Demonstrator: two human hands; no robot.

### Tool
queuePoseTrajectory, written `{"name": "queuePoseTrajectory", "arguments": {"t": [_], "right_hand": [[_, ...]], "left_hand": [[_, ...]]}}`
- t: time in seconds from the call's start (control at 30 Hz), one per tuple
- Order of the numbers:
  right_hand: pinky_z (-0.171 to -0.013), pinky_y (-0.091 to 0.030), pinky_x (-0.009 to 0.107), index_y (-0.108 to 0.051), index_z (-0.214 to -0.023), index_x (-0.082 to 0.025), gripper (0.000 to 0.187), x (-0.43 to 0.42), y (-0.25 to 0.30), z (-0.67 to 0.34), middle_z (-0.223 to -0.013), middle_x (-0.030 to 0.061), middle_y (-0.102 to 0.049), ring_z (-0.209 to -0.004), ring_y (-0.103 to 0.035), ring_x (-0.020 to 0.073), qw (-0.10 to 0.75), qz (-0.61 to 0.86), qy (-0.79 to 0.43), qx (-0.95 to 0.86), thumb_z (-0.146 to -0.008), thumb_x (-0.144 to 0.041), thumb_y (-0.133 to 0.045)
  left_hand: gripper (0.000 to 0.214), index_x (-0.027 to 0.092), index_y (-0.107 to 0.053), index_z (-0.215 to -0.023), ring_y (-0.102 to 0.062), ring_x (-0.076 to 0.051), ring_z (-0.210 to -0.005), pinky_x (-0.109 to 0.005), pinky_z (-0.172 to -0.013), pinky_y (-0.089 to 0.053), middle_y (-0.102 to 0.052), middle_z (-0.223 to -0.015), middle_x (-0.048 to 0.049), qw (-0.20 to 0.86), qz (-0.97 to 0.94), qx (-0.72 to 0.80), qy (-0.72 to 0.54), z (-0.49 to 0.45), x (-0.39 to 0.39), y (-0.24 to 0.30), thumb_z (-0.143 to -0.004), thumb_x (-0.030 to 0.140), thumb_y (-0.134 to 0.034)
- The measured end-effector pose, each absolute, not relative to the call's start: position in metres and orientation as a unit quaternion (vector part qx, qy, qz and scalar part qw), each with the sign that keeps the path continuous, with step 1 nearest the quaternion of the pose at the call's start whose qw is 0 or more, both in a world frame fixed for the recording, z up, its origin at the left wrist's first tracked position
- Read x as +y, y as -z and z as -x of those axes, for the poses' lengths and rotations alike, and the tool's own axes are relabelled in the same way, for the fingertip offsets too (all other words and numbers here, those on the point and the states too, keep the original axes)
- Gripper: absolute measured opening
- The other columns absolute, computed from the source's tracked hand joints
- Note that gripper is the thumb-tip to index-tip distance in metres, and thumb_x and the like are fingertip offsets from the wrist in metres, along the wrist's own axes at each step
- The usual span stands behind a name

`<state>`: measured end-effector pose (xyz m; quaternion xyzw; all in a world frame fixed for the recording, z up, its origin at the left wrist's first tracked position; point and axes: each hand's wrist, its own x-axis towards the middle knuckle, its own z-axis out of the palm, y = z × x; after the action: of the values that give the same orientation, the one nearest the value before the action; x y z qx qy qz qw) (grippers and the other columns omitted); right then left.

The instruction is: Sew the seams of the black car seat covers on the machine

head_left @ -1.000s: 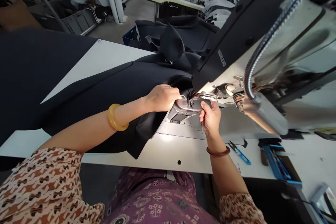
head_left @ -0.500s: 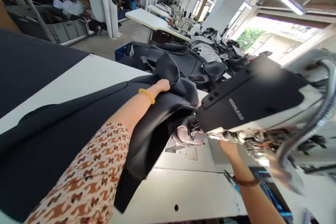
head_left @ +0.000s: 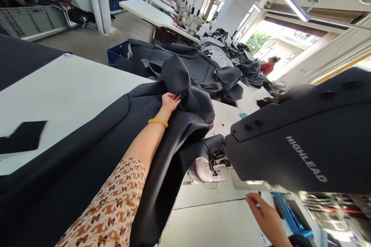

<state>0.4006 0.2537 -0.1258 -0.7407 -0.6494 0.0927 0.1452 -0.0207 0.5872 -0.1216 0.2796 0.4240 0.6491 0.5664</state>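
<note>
A large black leather-like cover [head_left: 116, 139], stitched in panels, drapes over the table and runs up to the sewing machine's needle area. My left hand [head_left: 171, 101], below a yellow bangle, pinches a fold of this cover near its bunched far end. On the right, the dark sewing machine head [head_left: 275, 139] reads HIGHLEAD. Part of the cover lies at its presser foot [head_left: 217, 160]. My right hand [head_left: 265, 212] is below the machine head, apart from the cover, with curled fingers; a small shiny spot shows there, but whether it is held is unclear.
A blue tray [head_left: 295, 216] with tools sits beside my right hand. A black scrap [head_left: 24, 137] lies on the white table [head_left: 72, 85] at left. More black covers [head_left: 194, 61] are heaped beyond, near a blue crate [head_left: 116, 52]. A person in red [head_left: 268, 67] is far back.
The view has shifted toward the right. My left hand still grips the cover, its fingers now showing. My right hand has come from behind the machine head toward me. The black scrap has come into view.
</note>
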Motion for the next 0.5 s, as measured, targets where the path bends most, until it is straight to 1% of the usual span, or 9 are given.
{"name": "queuePoseTrajectory", "arguments": {"t": [0.03, 0.07, 0.1, 0.17, 0.23, 0.3, 0.37, 0.43, 0.5], "right_hand": [[-0.067, -0.058, 0.043, -0.067, -0.077, -0.031, 0.031, 0.240, 0.138, -0.420, -0.080, 0.0052, -0.073, -0.076, -0.071, 0.0310, 0.132, 0.754, -0.092, -0.637, -0.071, -0.055, -0.048], [-0.071, -0.058, 0.048, -0.066, -0.075, -0.031, 0.032, 0.228, 0.151, -0.438, -0.082, 0.0060, -0.073, -0.080, -0.070, 0.0348, 0.128, 0.768, -0.076, -0.623, -0.066, -0.055, -0.047], [-0.077, -0.057, 0.053, -0.067, -0.077, -0.030, 0.034, 0.218, 0.163, -0.456, -0.087, 0.0076, -0.074, -0.087, -0.069, 0.0385, 0.127, 0.787, -0.050, -0.602, -0.062, -0.054, -0.047], [-0.081, -0.056, 0.057, -0.067, -0.078, -0.029, 0.040, 0.206, 0.184, -0.483, -0.088, 0.0109, -0.073, -0.093, -0.067, 0.0429, 0.140, 0.815, -0.013, -0.562, -0.055, -0.053, -0.045], [-0.080, -0.057, 0.056, -0.067, -0.075, -0.028, 0.039, 0.204, 0.195, -0.496, -0.086, 0.0121, -0.072, -0.091, -0.068, 0.0431, 0.151, 0.825, -0.005, -0.545, -0.054, -0.052, -0.045], [-0.077, -0.058, 0.054, -0.067, -0.071, -0.031, 0.032, 0.208, 0.197, -0.495, -0.081, 0.0096, -0.072, -0.086, -0.069, 0.0412, 0.149, 0.815, -0.006, -0.560, -0.055, -0.051, -0.047], [-0.077, -0.058, 0.054, -0.067, -0.068, -0.035, 0.026, 0.217, 0.194, -0.485, -0.079, 0.0058, -0.071, -0.085, -0.069, 0.0400, 0.138, 0.800, 0.005, -0.584, -0.057, -0.050, -0.048], [-0.080, -0.057, 0.055, -0.067, -0.068, -0.038, 0.026, 0.227, 0.190, -0.472, -0.082, 0.0032, -0.072, -0.088, -0.068, 0.0391, 0.131, 0.792, 0.023, -0.596, -0.060, -0.051, -0.046], [-0.085, -0.056, 0.054, -0.068, -0.070, -0.038, 0.029, 0.234, 0.187, -0.461, -0.087, 0.0029, -0.072, -0.093, -0.068, 0.0374, 0.122, 0.788, 0.031, -0.603, -0.062, -0.052, -0.043]], "left_hand": [[0.034, 0.016, -0.056, -0.119, -0.061, -0.019, -0.100, -0.039, -0.085, -0.055, -0.060, -0.118, -0.0085, 0.577, -0.286, 0.413, -0.644, 0.019, 0.589, 0.118, -0.092, 0.038, -0.056], [0.033, 0.015, -0.057, -0.117, -0.062, -0.018, -0.098, -0.038, -0.084, -0.055, -0.061, -0.115, -0.0082, 0.589, -0.285, 0.404, -0.640, 0.016, 0.592, 0.116, -0.092, 0.037, -0.055], [0.032, 0.015, -0.058, -0.115, -0.062, -0.017, -0.095, -0.037, -0.082, -0.055, -0.062, -0.113, -0.0077, 0.599, -0.278, 0.397, -0.638, 0.013, 0.594, 0.113, -0.093, 0.038, -0.055], [0.031, 0.014, -0.059, -0.112, -0.063, -0.016, -0.091, -0.035, -0.079, -0.056, -0.063, -0.109, -0.0070, 0.607, -0.263, 0.396, -0.637, 0.007, 0.597, 0.110, -0.093, 0.038, -0.054], [0.031, 0.014, -0.058, -0.112, -0.063, -0.015, -0.089, -0.034, -0.077, -0.056, -0.063, -0.107, -0.0065, 0.602, -0.248, 0.408, -0.640, 0.000, 0.601, 0.112, -0.093, 0.038, -0.054], [0.030, 0.014, -0.058, -0.112, -0.063, -0.015, -0.087, -0.033, -0.076, -0.056, -0.063, -0.105, -0.0061, 0.590, -0.240, 0.426, -0.642, -0.004, 0.604, 0.117, -0.093, 0.037, -0.055], [0.028, 0.013, -0.059, -0.109, -0.063, -0.014, -0.085, -0.032, -0.074, -0.056, -0.063, -0.102, -0.0053, 0.578, -0.240, 0.444, -0.641, -0.007, 0.606, 0.126, -0.092, 0.036, -0.056], [0.027, 0.013, -0.060, -0.106, -0.063, -0.013, -0.083, -0.031, -0.073, -0.056, -0.064, -0.099, -0.0048, 0.568, -0.247, 0.460, -0.636, -0.007, 0.608, 0.136, -0.092, 0.036, -0.056], [0.027, 0.012, -0.060, -0.105, -0.063, -0.013, -0.082, -0.031, -0.073, -0.056, -0.064, -0.098, -0.0046, 0.559, -0.261, 0.473, -0.629, -0.006, 0.610, 0.144, -0.092, 0.036, -0.056]]}}
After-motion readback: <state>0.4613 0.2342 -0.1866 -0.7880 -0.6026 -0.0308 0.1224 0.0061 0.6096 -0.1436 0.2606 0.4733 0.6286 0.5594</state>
